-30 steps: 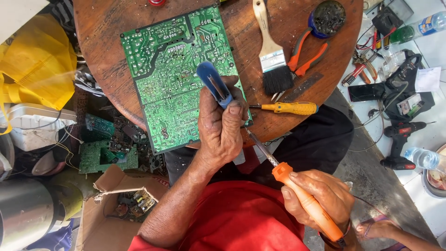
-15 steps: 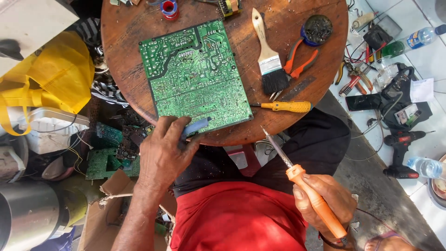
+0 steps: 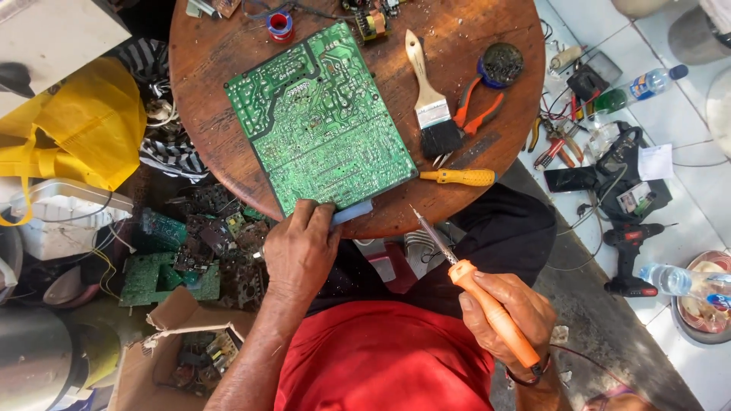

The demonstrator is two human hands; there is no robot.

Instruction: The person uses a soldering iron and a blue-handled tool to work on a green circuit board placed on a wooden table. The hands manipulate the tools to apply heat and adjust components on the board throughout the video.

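Observation:
A large green circuit board lies solder side up on a round wooden table. My left hand rests at the table's near edge, fingers closed on a blue desoldering pump that pokes out beside the board's near corner. My right hand grips an orange-handled soldering iron below the table edge, its metal tip pointing up toward the board but apart from it.
On the table lie a paintbrush, orange-handled pliers, a yellow screwdriver, a round tin and a red solder spool. Scrap boards and a cardboard box sit lower left. A drill and bottles lie right.
My left hand came down off the board with the blue pump and now sits at the table's near edge. The soldering iron in my right hand stayed low.

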